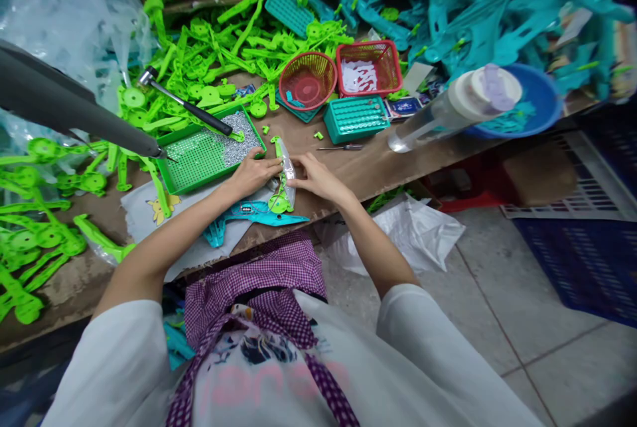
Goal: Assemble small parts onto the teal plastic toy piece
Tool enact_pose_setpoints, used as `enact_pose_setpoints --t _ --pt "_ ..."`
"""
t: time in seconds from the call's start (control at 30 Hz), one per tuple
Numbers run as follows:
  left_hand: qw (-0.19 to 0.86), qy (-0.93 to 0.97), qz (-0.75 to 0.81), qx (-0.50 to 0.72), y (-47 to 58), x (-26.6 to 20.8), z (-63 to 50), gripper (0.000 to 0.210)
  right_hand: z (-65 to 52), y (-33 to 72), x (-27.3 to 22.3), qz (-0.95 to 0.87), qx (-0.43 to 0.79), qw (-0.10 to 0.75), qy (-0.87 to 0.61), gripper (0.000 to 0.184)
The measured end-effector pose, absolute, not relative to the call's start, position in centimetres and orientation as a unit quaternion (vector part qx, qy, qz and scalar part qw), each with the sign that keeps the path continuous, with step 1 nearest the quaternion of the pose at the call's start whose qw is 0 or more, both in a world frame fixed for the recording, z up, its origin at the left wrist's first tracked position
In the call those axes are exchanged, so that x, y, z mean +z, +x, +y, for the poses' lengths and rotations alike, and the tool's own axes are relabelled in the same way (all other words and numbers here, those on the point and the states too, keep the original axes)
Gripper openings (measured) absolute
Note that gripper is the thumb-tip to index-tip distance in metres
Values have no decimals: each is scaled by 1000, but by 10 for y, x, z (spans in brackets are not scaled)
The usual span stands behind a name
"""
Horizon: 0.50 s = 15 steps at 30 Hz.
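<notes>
Between my two hands stands a bright green plastic part [279,203] with a round end, and a clear, shiny piece [288,172] runs along its side. My left hand [253,174] holds it from the left with the fingertips. From the right, the fingers and thumb of my right hand [316,177] pinch the same part. Just below lies a turquoise plastic part [259,213] with a small metal spring or fitting on it. It rests partly on a grey cloth [192,241] with a yellow cartoon figure. Small details under the fingers are hidden.
A green tray [192,165] of small metal pieces, crossed by a hammer [192,109], lies left. Behind are red baskets [308,82], a turquoise box [355,119] and heaped green parts [209,49]. A screwdriver [343,147], clear bottle [432,112] and blue basin [542,105] are right.
</notes>
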<state>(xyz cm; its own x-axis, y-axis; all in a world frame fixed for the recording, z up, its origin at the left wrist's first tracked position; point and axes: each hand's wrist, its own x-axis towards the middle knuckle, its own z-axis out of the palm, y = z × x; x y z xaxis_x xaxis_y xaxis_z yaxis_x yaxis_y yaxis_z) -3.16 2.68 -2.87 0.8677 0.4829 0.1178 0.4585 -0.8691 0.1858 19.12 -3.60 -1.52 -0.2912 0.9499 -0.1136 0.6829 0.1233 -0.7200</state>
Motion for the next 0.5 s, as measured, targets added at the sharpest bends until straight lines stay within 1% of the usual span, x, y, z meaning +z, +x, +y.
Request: enact_pose_setpoints --t 0.1,0.13,0.2,0.27,0.4,0.43,0.5 --pt "77 963 244 84 -32 -31 28 29 -28 195 -12 -755 328 131 -553 84" --pt "76 963 243 84 -32 -31 29 29 -24 196 -10 -766 314 107 -551 86" --pt "71 965 240 82 -32 -32 30 28 -16 198 -6 -791 278 72 -539 84" --pt "65 967 236 77 -32 -32 30 27 -5 198 -3 -830 239 64 -500 75" --pt "70 965 239 77 -31 -28 28 29 19 196 0 -876 212 65 -428 35" --pt "73 965 241 78 -31 -27 28 30 22 195 -1 -874 212 70 -432 29" --pt "76 964 242 79 -31 -27 27 30 25 192 -4 -864 207 90 -450 27"
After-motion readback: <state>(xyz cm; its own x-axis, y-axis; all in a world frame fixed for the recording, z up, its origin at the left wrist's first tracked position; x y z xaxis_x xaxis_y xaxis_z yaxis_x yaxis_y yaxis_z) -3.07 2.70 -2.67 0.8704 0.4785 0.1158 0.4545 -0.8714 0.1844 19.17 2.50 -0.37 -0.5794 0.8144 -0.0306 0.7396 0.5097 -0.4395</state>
